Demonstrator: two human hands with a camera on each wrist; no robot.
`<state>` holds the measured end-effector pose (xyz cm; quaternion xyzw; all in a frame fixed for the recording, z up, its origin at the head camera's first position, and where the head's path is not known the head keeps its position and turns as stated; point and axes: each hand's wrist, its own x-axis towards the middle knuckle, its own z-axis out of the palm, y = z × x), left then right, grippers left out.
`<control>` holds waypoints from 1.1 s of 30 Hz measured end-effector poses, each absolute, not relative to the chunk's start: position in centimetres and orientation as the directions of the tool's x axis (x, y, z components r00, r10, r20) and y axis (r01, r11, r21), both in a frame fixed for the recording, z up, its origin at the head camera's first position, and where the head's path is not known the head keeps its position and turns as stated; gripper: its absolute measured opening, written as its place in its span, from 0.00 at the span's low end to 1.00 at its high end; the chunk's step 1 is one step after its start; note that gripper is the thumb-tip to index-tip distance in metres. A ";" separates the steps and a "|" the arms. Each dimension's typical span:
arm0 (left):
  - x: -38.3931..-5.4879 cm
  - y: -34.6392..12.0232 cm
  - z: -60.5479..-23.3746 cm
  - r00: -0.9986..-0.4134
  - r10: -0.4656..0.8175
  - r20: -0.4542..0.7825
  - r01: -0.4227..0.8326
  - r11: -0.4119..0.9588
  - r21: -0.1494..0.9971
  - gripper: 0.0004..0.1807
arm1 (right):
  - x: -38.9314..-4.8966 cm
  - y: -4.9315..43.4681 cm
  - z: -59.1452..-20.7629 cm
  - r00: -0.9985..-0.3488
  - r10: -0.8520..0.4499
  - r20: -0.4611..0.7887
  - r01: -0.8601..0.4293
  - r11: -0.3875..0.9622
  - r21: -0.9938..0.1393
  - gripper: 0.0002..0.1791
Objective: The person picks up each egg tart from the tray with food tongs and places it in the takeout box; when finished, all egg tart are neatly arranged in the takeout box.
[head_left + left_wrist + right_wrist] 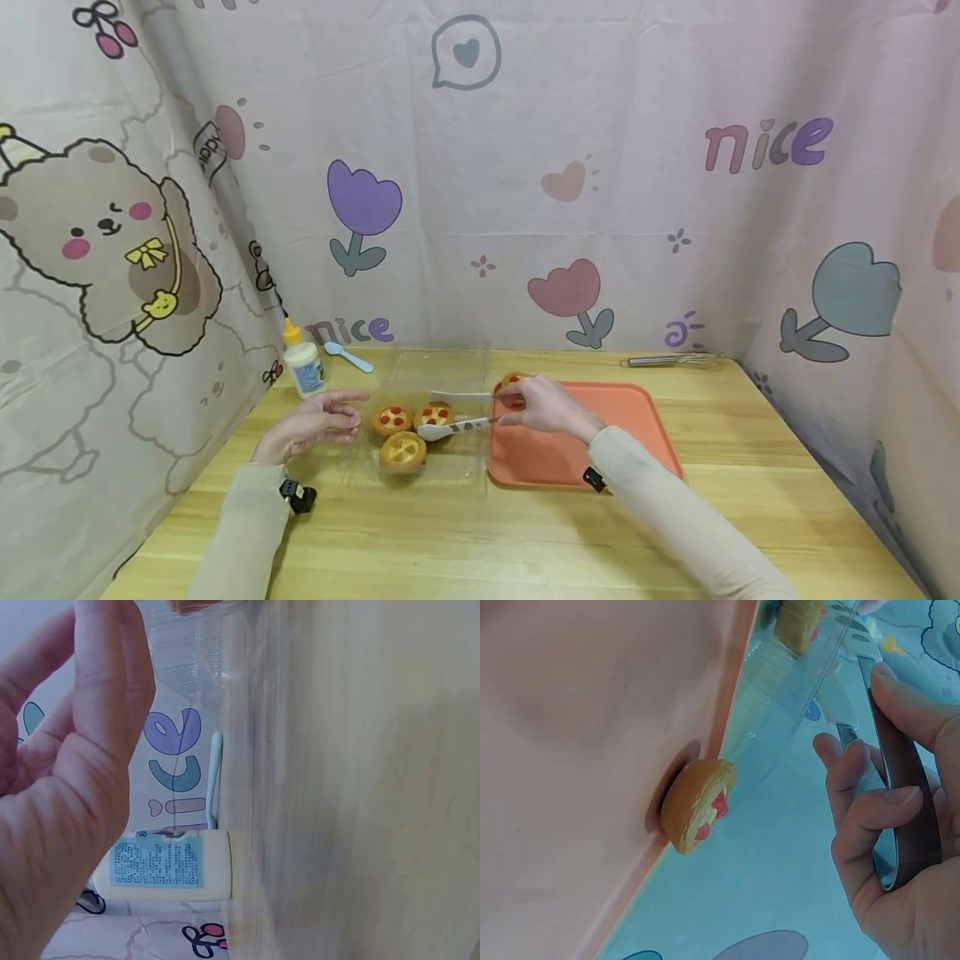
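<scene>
My right hand (546, 405) grips metal tongs (915, 825) with spotted white ends, thumb on one arm and fingers around the other. Their spread ends straddle a small tart (437, 412) with red pieces on top. Two more tarts sit beside it in the clear plastic container (467, 468): a red-topped tart (392, 420) and a plain yellow tart (402, 452). Another red-topped tart (694, 806) rests on the orange tray (547, 454), near its far left corner. My left hand (313, 423) hovers at the container's left side, fingers loosely bent, holding nothing.
A white bottle with a yellow cap (303, 367) stands behind my left hand, with a light blue spoon (349, 358) next to it. At the back right lies a whisk (671, 361). The container's clear lid (438, 363) stands open toward the printed curtain (480, 200).
</scene>
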<state>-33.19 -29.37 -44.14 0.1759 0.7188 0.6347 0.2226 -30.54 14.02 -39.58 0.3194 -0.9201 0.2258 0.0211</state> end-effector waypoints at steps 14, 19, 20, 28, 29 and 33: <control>-33.0 -29.3 -43.9 -0.837 0.538 -0.099 -0.048 0.108 0.993 0.38 | -30.4 15.0 -39.2 -0.783 -0.592 0.189 -0.613 0.684 -0.396 0.18; -33.0 -29.3 -43.9 -0.830 0.550 -0.095 -0.053 0.092 0.994 0.37 | -30.4 14.7 -39.1 -0.790 -0.587 0.177 -0.604 0.694 -0.392 0.19; -33.0 -29.4 -43.9 -0.829 0.551 -0.094 -0.053 0.091 0.994 0.37 | -30.4 14.7 -39.1 -0.791 -0.586 0.174 -0.602 0.695 -0.393 0.19; -32.9 -29.5 -43.9 -0.842 0.528 -0.109 -0.049 0.127 0.991 0.37 | -30.3 14.7 -39.4 -0.792 -0.585 0.176 -0.596 0.677 -0.432 0.20; -33.0 -29.5 -43.9 -0.845 0.522 -0.113 -0.051 0.132 0.990 0.37 | -30.3 14.8 -39.5 -0.791 -0.585 0.179 -0.596 0.671 -0.441 0.20; -33.1 -29.4 -44.1 -0.850 0.512 -0.125 -0.058 0.144 0.988 0.37 | -30.3 15.2 -39.8 -0.794 -0.581 0.178 -0.583 0.644 -0.496 0.21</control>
